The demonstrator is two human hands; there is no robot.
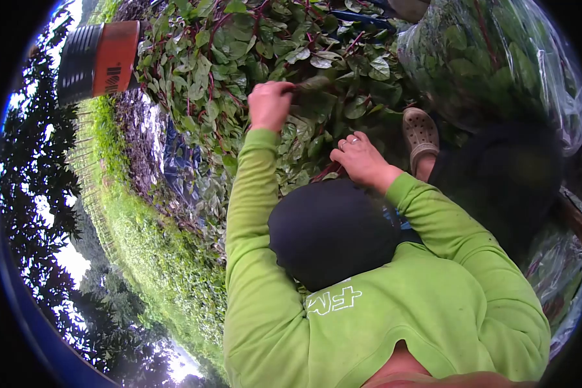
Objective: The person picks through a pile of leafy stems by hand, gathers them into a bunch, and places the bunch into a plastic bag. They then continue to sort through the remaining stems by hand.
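Leafy stem [312, 83] in your left hand [269, 103]: long axis runs roughly level across the view, leaf end pointing right, away from the fist, cut end hidden inside it. It sits over the middle of the plant bed [200, 77], just above the other leaves. Left hand closed tight into a fist round the stem, knuckles up, green sleeve [252, 213] down to the wrist. Your right hand [359, 158], ring on one finger, lies palm down and half curled on the leaves at the near edge of the bed, fingertips buried in foliage beside some red stems [323, 172]; can't tell whether it grips anything. Hands near each other, not touching. Containers: clear plastic bag [498, 64] at the bed's right edge, stuffed full of the same green leaves. Orange and black bucket [100, 58] at the bed's far left corner, contents not visible. Sandalled foot [420, 134] between right hand and bag.
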